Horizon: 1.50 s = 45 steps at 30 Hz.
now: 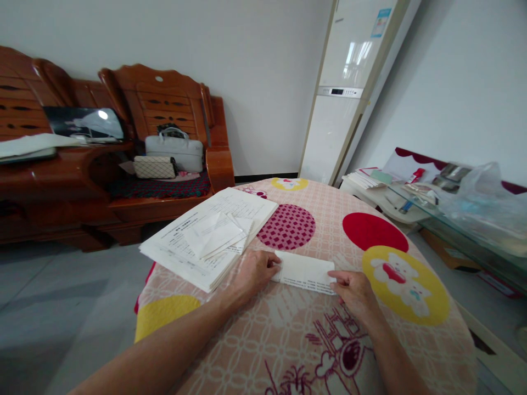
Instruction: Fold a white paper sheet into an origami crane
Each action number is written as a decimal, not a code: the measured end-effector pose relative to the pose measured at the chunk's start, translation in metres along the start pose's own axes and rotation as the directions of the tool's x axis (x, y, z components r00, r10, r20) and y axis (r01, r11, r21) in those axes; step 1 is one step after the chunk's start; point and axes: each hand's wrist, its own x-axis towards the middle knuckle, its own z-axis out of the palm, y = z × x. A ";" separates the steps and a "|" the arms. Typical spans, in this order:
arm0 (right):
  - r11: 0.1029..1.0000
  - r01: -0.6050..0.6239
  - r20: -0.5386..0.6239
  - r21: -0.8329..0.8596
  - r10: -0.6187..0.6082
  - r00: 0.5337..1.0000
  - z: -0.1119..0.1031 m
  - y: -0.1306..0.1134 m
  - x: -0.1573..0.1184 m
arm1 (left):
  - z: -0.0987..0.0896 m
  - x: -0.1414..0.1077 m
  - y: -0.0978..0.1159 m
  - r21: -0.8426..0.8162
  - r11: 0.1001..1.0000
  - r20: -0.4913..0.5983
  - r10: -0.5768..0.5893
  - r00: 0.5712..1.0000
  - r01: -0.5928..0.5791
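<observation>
A sheet of paper (pixel 307 269), folded into a long narrow strip with print along its near edge, lies on the tablecloth in front of me. My left hand (pixel 258 270) grips its left end, fingers curled over the edge. At the right end my right hand (pixel 352 289) pinches the paper between thumb and fingers. Left of the strip sits a thick stack of printed sheets (pixel 181 241). On top of that stack rest a few small folded papers (pixel 222 236), overlapping at angles.
The round table wears a patterned cloth (pixel 263 329). Behind it stand carved wooden chairs (pixel 164 93) holding a grey bag (pixel 175 151) and a quilted purse (pixel 153 167). A tall air conditioner (pixel 335 115) is at the back. To the right, a glass-topped stand (pixel 453 219) carries a plastic bag (pixel 481 192).
</observation>
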 end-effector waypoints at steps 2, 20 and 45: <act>1.000 -0.001 -0.003 -0.007 0.001 1.000 0.001 0.000 0.000 | 0.001 0.000 -0.001 0.013 1.000 -0.005 0.016 1.000 -0.016; 0.992 0.001 -0.032 -0.126 -0.005 0.999 0.002 0.000 0.002 | 0.002 -0.001 0.000 0.155 0.960 -0.034 0.242 0.970 -0.234; 0.918 0.109 -0.265 -0.381 -0.221 0.938 0.000 -0.014 -0.008 | 0.010 -0.007 0.001 0.216 0.576 0.404 0.683 0.609 -0.788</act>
